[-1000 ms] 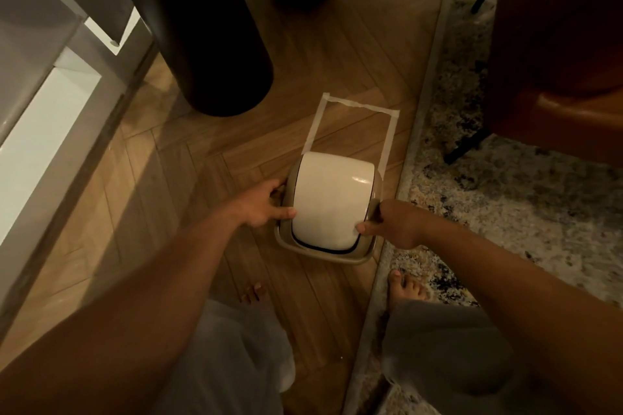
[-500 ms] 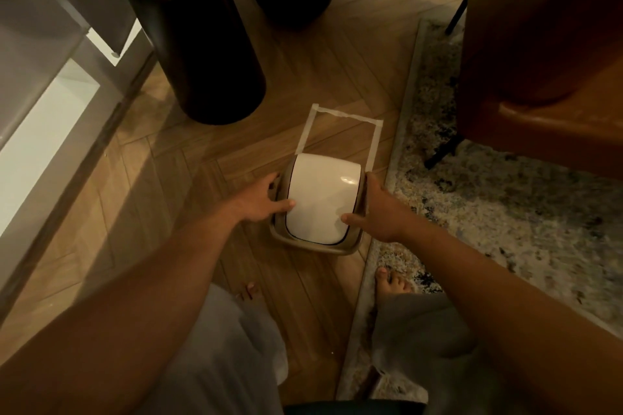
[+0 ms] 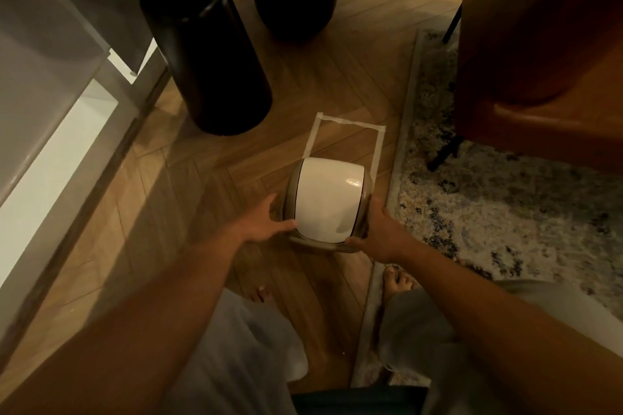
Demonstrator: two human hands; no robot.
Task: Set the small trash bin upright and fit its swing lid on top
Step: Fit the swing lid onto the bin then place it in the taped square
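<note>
The small trash bin [image 3: 305,244] stands upright on the wood floor, seen from above, with its tan rim showing around the lid. Its white curved swing lid [image 3: 328,200] sits on top inside a tan frame. My left hand [image 3: 261,224] presses against the bin's left side, thumb touching the lid's near left edge. My right hand [image 3: 379,231] grips the right side of the rim, thumb on the near right corner. The bin's body is hidden under the lid.
A white tape rectangle [image 3: 350,125] marks the floor just beyond the bin. Two tall dark cylinders [image 3: 215,71] stand at the back. A patterned rug [image 3: 488,199] and a brown leather chair [image 3: 539,27] lie right. White cabinets [image 3: 43,131] run along the left. My bare feet [image 3: 396,283] are near the bin.
My right hand slid from the lid's front edge to grasp the right rim. The bin has stayed at the tape rectangle's near end, and the left hand kept its place.
</note>
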